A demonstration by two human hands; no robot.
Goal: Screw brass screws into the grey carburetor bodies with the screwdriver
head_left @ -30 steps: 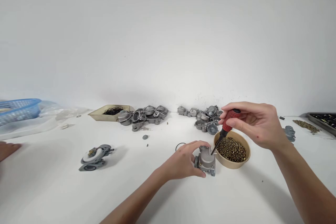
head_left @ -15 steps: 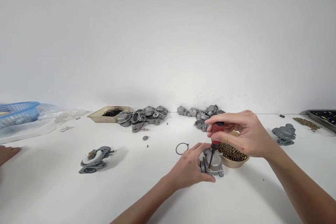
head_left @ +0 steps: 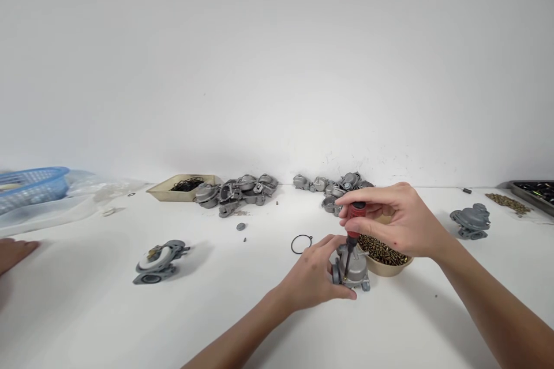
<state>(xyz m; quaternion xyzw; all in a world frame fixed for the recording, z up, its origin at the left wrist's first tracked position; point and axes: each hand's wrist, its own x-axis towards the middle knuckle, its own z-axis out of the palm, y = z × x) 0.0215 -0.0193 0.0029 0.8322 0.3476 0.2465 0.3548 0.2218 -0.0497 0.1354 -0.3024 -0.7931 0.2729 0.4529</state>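
Observation:
My left hand (head_left: 312, 273) grips a grey metal carburetor (head_left: 357, 268) from its left side and steadies it on the white table. In my right hand (head_left: 396, 222) is a screwdriver (head_left: 355, 223) with a red and black handle, held nearly upright between thumb and fingers. Its tip meets a small brass-coloured screw at the carburetor's near left edge. Right behind the carburetor stands a cream bowl (head_left: 388, 270) full of brass-coloured screws (head_left: 385, 251). A black rubber ring (head_left: 302, 244) lies just beyond my left hand.
An open carburetor (head_left: 161, 262) with a white float lies left; another carburetor (head_left: 471, 221) stands right. Grey parts (head_left: 242, 191) are heaped by the wall beside a tray (head_left: 162, 191) of black rings. A blue basket (head_left: 38, 187) and another person's hand (head_left: 16, 253) are far left.
The view has shifted slightly. Both hands stay in place on the carburetor and screwdriver, while the other person's hand at the far left shows a little more.

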